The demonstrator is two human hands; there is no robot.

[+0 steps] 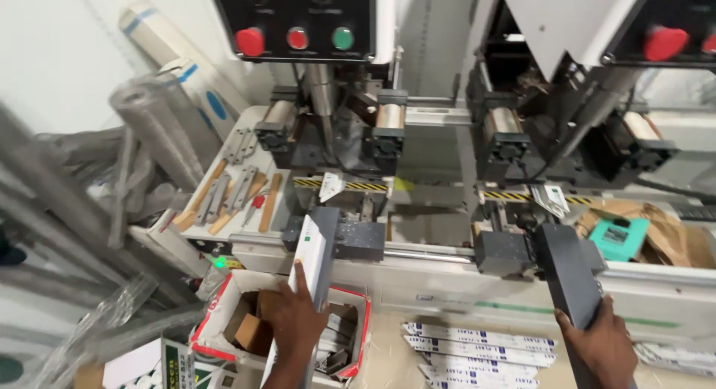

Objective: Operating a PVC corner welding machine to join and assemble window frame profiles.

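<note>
1. Lying untouched at far left: wood-handled hand tools (224,199) on the machine's side shelf, with plastic-wrapped rolls (160,135) leaning behind them.
2. Gripping with the left hand (294,318), fingers wrapped around a white-faced profile length (313,258); leaning that piece up toward the left clamp block (350,240), lower end hanging over an open cardboard box (224,299) of offcuts (upper end looking near the block, seating not clear).
3. Standing idle above: the left machine head (328,135) under a panel of red and green buttons (297,38), nothing seen cutting.
4. Waiting on the bench between the hands: a stack of film-covered profile pieces (477,352), apparently not yet loaded.
5. Clamping with the right hand (600,348), fingers closed around a dark grey profile length (570,273), its far end resting at the right clamp block (503,251).
6. Judging overall: loading seemingly under way on both stations, clamping and machining likely remaining.
</note>
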